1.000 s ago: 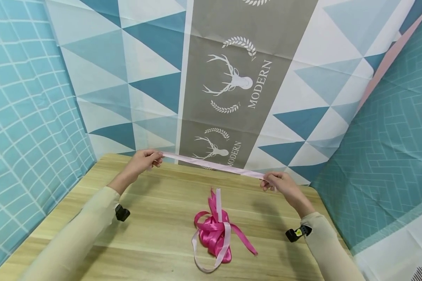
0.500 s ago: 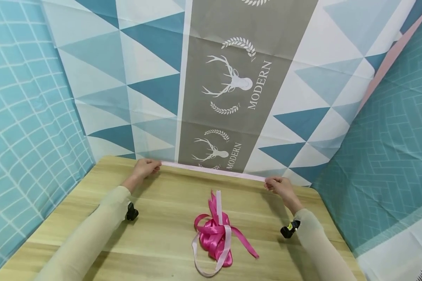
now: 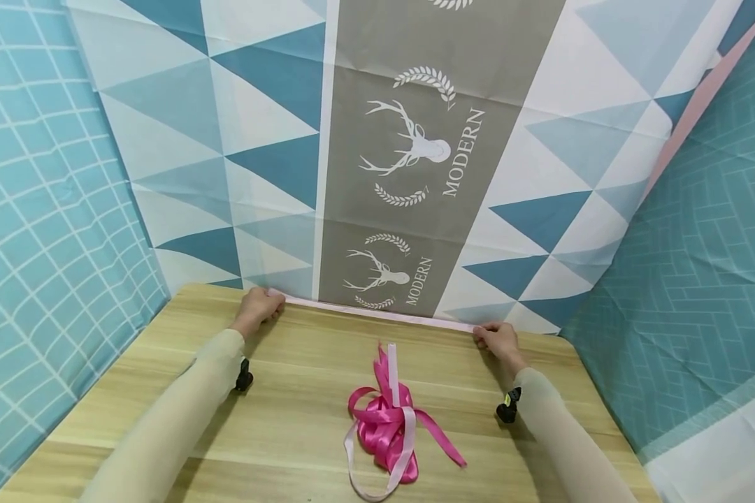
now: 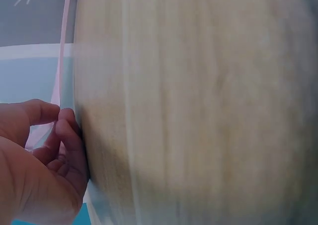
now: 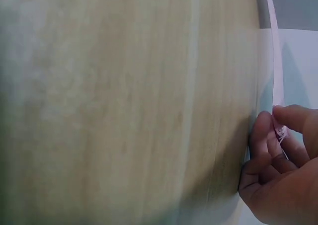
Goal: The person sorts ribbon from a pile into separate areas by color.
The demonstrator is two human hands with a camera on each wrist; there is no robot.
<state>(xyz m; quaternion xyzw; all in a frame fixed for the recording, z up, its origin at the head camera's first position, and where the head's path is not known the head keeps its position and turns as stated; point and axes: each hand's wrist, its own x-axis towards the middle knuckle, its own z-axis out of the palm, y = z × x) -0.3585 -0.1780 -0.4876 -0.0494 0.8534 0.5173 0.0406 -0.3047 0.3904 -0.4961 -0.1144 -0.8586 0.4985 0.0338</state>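
Note:
A pale pink ribbon runs straight along the far edge of the wooden table, stretched between both hands. My left hand pinches its left end between thumb and fingers; the left wrist view shows that hand at the table's edge. At the other end my right hand pinches the ribbon, and frayed threads stick out past the fingertips in the right wrist view. Nearer the front lies a bundle of bright pink satin ribbon, with a light pink ribbon looped around it.
The wooden table spreads under both forearms. A patterned cloth hangs right behind its far edge. Blue tiled-print sheets close off the left, and a teal sheet hangs on the right.
Both hands have lowered the stretched ribbon from in front of the backdrop down to the table's far edge. The pink bundle stays in place on the table.

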